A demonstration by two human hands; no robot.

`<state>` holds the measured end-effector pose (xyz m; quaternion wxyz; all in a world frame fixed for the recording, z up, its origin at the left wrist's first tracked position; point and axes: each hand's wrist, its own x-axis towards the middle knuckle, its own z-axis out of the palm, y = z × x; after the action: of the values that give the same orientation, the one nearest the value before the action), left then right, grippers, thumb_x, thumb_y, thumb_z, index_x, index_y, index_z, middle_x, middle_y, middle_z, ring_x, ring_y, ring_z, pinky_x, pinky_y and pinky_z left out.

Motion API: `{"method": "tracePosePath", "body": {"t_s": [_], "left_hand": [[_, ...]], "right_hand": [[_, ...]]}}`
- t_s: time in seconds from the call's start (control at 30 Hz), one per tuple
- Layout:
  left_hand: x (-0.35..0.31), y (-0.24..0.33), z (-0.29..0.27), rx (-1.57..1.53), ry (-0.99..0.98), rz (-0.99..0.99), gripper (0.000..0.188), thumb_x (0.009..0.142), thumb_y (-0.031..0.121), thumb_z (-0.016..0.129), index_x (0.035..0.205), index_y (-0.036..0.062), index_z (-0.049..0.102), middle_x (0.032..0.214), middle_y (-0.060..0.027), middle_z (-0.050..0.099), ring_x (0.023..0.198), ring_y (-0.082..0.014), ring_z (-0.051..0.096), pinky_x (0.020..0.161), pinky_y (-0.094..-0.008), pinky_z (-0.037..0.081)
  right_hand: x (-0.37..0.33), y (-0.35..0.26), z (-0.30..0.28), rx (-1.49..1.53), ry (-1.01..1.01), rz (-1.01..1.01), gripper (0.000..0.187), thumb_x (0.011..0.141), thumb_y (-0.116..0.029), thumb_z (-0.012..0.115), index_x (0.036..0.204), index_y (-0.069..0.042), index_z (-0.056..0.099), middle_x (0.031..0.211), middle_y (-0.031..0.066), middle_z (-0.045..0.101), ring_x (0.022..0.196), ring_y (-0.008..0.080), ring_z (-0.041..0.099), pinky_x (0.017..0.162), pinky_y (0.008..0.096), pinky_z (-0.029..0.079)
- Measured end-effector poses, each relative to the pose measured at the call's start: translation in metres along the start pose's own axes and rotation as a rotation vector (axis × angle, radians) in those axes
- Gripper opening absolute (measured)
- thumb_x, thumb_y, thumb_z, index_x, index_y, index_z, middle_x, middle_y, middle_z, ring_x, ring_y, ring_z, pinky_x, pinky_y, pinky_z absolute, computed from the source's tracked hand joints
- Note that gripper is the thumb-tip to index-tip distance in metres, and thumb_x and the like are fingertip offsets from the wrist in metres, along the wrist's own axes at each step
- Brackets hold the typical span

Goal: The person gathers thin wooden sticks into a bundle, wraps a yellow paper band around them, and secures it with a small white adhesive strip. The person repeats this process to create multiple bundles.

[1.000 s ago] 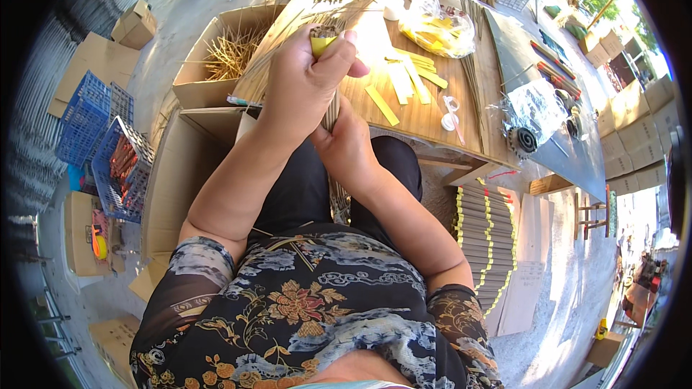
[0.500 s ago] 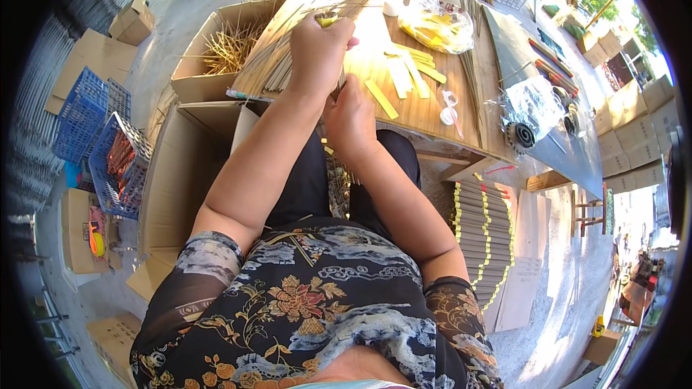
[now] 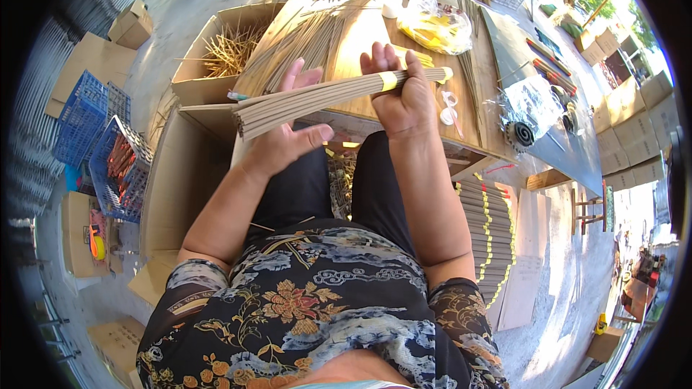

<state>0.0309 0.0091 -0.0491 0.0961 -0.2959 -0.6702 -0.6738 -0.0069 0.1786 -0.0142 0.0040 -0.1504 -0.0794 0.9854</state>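
A bundle of brown incense sticks lies slantwise above my lap, a yellow paper band around it near its right end. My right hand, palm up, holds the banded end, its thumb against the bundle. Under the left part of the bundle is my left hand, fingers and thumb spread apart; whether it bears any weight I cannot tell. Loose sticks lie on the wooden table just beyond. Yellow paper strips show partly behind my right hand.
A clear bag of yellow strips and a white tape roll lie on the table. Left stand a cardboard box of thin sticks, an open carton and blue crates. Banded bundles lie at lower right.
My hands, earlier close together over the table edge with the left one raised in a fist, have moved apart. The banded bundle now lies level across them, and my left hand has opened.
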Motion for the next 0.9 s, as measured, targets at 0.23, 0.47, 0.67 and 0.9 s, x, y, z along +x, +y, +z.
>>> {"method": "tracePosePath", "body": {"t_s": [0.23,0.47,0.67,0.9], "left_hand": [[0.025,0.052,-0.005,-0.557,0.191,0.385,0.025,0.087,0.018,0.053,0.107,0.0030,0.047,0.083,-0.0074,0.055,0.079,-0.0187,0.053,0.083,-0.0399,0.041],[0.044,0.056,-0.019,-0.610,0.477,0.138,0.008,0.083,0.012,0.059,0.080,0.0055,0.056,0.058,-0.0001,0.048,0.053,-0.0108,0.046,0.057,-0.0288,0.042],[0.045,0.056,-0.004,-0.748,0.172,-0.142,0.014,0.080,0.014,0.062,0.088,0.0027,0.060,0.060,-0.0022,0.052,0.055,-0.0125,0.051,0.057,-0.0299,0.046],[0.061,0.049,-0.016,-0.538,0.416,-0.214,0.016,0.082,0.014,0.060,0.092,0.0042,0.054,0.061,0.0017,0.046,0.049,-0.0076,0.043,0.049,-0.0239,0.039]], "right_hand": [[-0.029,0.034,-0.015,-0.257,-0.111,0.290,0.041,0.093,-0.032,0.037,0.106,0.006,0.046,0.101,0.0160,0.057,0.092,0.0260,0.059,0.090,0.0446,0.043],[-0.081,0.019,-0.005,-1.722,-0.605,-0.480,0.032,0.077,-0.025,0.065,0.096,-0.002,0.054,0.087,0.0119,0.061,0.080,0.0241,0.061,0.071,0.0350,0.048],[-0.044,0.039,-0.007,-1.621,-0.770,-0.215,0.029,0.074,-0.022,0.068,0.085,-0.001,0.050,0.065,0.0084,0.054,0.057,0.0202,0.056,0.054,0.0287,0.045],[-0.048,0.056,-0.019,-1.698,-0.649,-0.184,0.030,0.081,-0.024,0.062,0.080,0.002,0.047,0.060,0.0092,0.052,0.053,0.0167,0.053,0.051,0.0318,0.044]]}}
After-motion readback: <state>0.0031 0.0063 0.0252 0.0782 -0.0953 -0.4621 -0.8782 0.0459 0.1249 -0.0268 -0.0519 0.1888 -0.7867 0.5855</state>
